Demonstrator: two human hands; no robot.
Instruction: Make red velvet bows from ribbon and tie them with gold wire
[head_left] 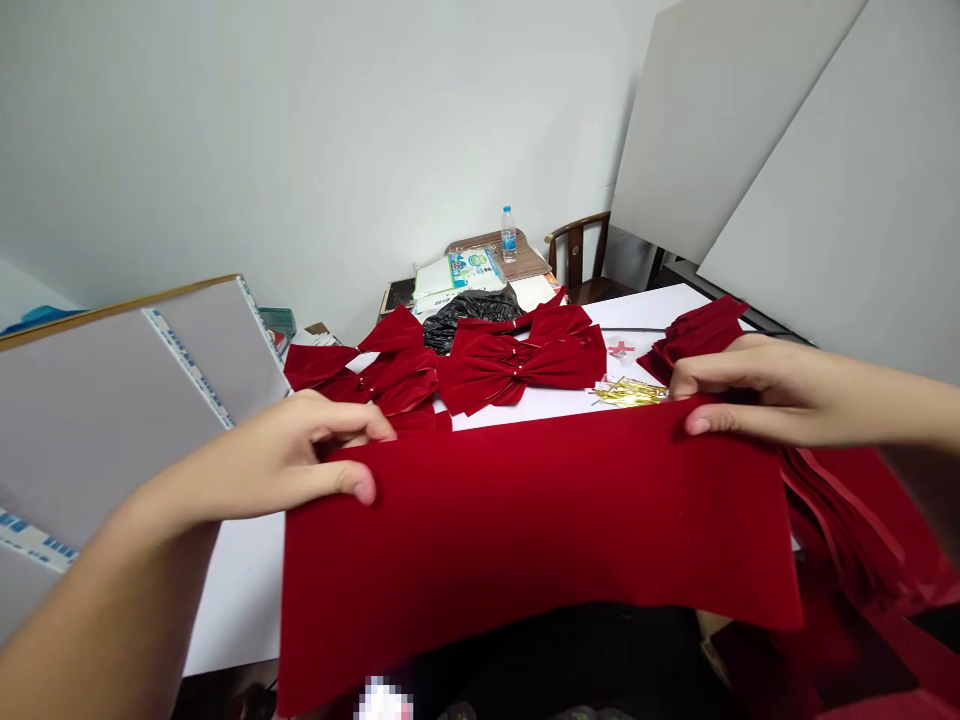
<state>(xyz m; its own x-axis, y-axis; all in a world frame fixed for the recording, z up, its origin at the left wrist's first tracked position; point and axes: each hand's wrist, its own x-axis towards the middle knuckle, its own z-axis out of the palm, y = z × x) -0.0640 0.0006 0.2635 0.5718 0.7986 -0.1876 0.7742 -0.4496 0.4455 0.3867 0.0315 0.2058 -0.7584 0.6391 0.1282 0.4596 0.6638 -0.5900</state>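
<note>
A rectangular piece of red velvet fabric hangs between my hands, stretched along its upper edge. My left hand pinches the edge near the left corner, thumb in front and fingers behind. Near the right end, my right hand grips the same edge in the same way. Behind the fabric, red velvet bows with small shiny centres lie on the white table, and more bows are piled to their left. Gold twist ties lie close to my right hand.
Folded red fabric rests at the table's right, and a stack of red cloth hangs at the right edge. A black plastic bag, a water bottle and a wooden chair are behind. White boards lean left and right.
</note>
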